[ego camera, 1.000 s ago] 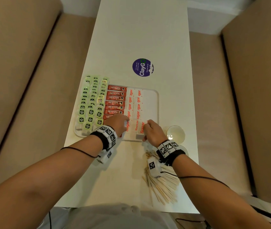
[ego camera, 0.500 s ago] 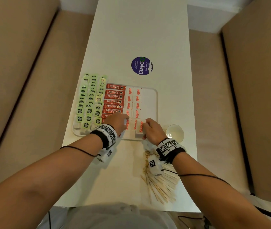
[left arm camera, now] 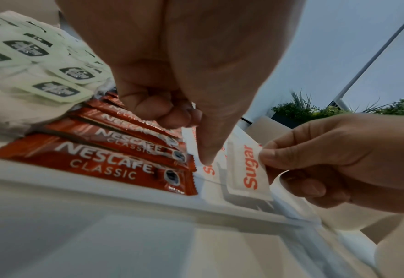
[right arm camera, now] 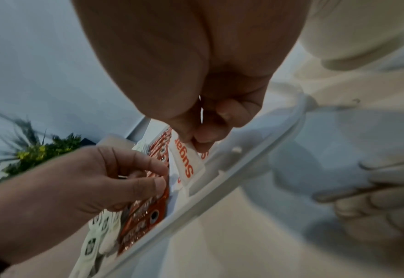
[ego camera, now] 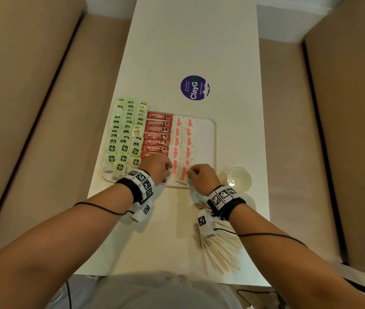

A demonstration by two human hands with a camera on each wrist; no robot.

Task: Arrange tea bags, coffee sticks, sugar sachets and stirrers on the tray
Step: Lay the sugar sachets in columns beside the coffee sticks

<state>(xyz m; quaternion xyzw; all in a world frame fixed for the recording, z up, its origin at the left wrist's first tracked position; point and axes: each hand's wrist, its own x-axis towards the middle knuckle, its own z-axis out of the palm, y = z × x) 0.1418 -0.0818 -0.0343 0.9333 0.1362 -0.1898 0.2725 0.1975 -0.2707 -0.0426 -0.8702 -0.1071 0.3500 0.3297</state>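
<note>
left grip (ego camera: 158, 168) still has its forefinger straight, pressing a flat sachet (left arm camera: 207, 170) beside the coffee sticks (ego camera: 157, 136), other fingers curled. right grip (ego camera: 201, 177) keeps pinching a tilted sugar sachet (left arm camera: 249, 168) at the tray (ego camera: 212, 139) near edge; it has edged slightly left.

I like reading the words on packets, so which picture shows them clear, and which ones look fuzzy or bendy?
Left wrist view: the sugar sachet pinched by the right hand and the near coffee sticks read sharp; the tea bags smear. Right wrist view: mostly blurred, the tray rim looks slanted. Head view: evenly lit, print small, table edges fan outward.
</note>
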